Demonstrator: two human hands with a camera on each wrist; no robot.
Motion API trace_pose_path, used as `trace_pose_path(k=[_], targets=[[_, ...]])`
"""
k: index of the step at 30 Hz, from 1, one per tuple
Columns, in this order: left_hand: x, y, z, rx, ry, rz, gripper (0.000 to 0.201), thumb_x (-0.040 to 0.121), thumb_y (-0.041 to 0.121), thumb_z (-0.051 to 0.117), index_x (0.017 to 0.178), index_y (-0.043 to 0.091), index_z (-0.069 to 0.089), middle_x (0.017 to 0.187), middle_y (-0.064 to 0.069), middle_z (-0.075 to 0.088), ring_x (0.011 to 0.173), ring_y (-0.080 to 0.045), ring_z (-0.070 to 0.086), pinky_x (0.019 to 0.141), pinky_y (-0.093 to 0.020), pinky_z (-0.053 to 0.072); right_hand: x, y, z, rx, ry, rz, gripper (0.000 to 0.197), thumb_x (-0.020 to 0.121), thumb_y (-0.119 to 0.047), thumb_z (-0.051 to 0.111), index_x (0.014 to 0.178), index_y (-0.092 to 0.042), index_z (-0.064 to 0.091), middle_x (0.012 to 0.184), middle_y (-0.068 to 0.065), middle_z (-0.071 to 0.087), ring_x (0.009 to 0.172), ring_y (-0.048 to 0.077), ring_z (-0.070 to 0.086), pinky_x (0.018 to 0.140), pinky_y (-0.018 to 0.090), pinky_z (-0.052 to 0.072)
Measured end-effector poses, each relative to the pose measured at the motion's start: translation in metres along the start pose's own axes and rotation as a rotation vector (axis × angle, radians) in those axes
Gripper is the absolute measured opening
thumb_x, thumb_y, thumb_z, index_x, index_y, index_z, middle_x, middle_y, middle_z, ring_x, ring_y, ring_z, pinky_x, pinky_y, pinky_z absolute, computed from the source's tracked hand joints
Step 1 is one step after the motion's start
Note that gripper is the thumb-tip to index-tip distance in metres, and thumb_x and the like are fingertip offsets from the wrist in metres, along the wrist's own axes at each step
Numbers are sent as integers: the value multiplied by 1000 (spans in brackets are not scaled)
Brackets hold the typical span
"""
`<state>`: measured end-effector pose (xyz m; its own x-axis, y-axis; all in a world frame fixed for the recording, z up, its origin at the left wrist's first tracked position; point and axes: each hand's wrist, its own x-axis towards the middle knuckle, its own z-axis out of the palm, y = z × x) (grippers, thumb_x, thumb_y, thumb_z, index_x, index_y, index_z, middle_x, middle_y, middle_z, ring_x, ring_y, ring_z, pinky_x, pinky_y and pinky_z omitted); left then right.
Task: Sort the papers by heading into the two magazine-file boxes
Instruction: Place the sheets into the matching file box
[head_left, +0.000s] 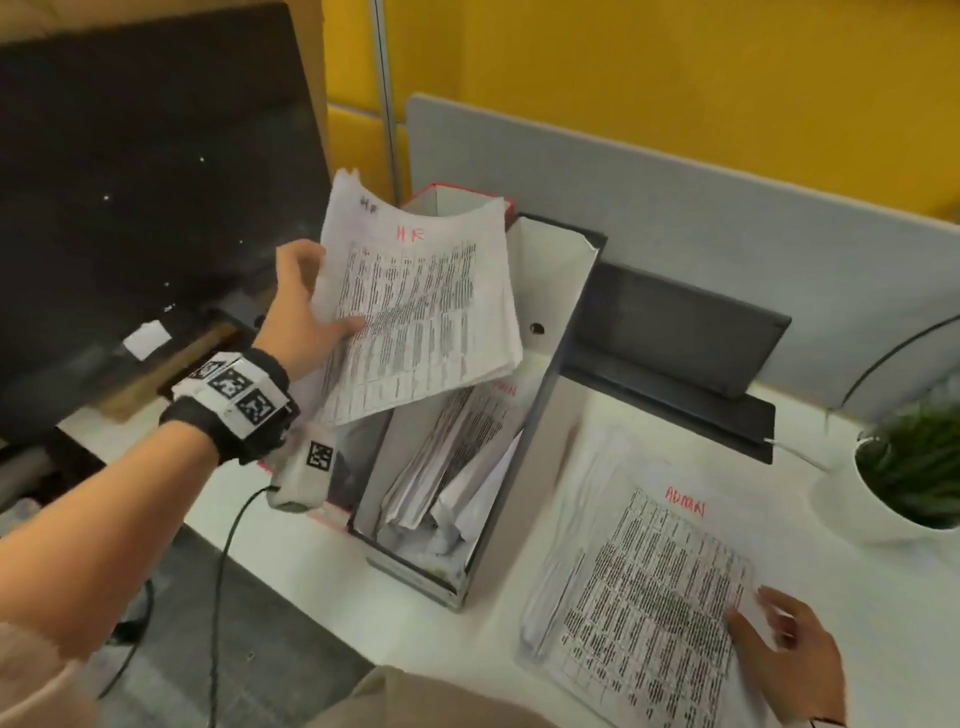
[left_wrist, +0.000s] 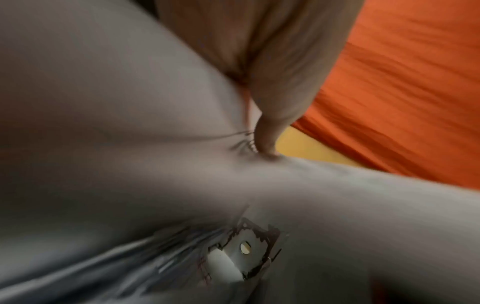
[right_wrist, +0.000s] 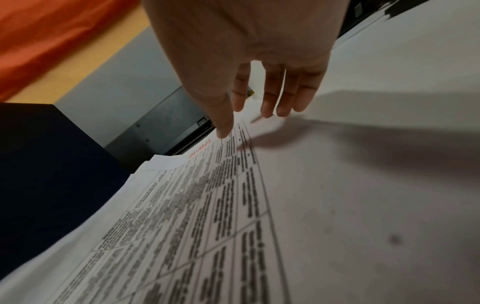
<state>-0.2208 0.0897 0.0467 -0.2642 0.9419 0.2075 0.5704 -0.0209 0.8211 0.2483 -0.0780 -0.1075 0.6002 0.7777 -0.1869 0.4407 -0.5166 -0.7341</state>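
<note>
Head view: the left hand (head_left: 306, 317) grips a curled HR sheaf (head_left: 415, 306) just above the grey file box (head_left: 545, 415), which already holds papers; a red-edged box (head_left: 457, 195) stands behind. Left wrist view: blurred, thumb pressing paper. Right wrist view: the right hand (right_wrist: 249, 67), fingers (right_wrist: 270, 98) straight, rests on the ADMIN stack (right_wrist: 182, 226) lying on the table (right_wrist: 363, 185).

L arm reaches far-left, left hand (head_left: 304, 317) raised, thumb (head_left: 347, 328) and fingers pinching a sheaf (marker band on wrist). R hand (head_left: 789, 654) near right, low, fingers (right_wrist: 270, 98) straight, spread, tips down.
</note>
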Motion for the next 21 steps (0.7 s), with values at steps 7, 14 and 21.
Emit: trace_pose_path(k=[7,14,21], targets=[[-4,-10,8,-84,-156,-5,27,93,1,48,99,20,65,121,1,58,112,-11,52,79,3,38,0,0,-1,-5,5,2,42,71,-13,79,108,-9,62,104,24,64,98,37,59,93,47,45],[6,-6,4,82,-216,-112,49,64,26,84,108,26,62,124,10,52,116,-7,45,98,-24,30,-1,-2,0,4,8,-19,39,71,-9,79,107,-6,63,100,25,63,99,39,59,91,47,45],[12,-22,18,605,-443,47,61,74,6,75,129,20,52,137,-7,50,126,-25,47,106,-34,35,-2,1,-2,-6,-13,1,39,73,-12,77,109,-9,63,107,27,60,103,39,59,96,50,44]])
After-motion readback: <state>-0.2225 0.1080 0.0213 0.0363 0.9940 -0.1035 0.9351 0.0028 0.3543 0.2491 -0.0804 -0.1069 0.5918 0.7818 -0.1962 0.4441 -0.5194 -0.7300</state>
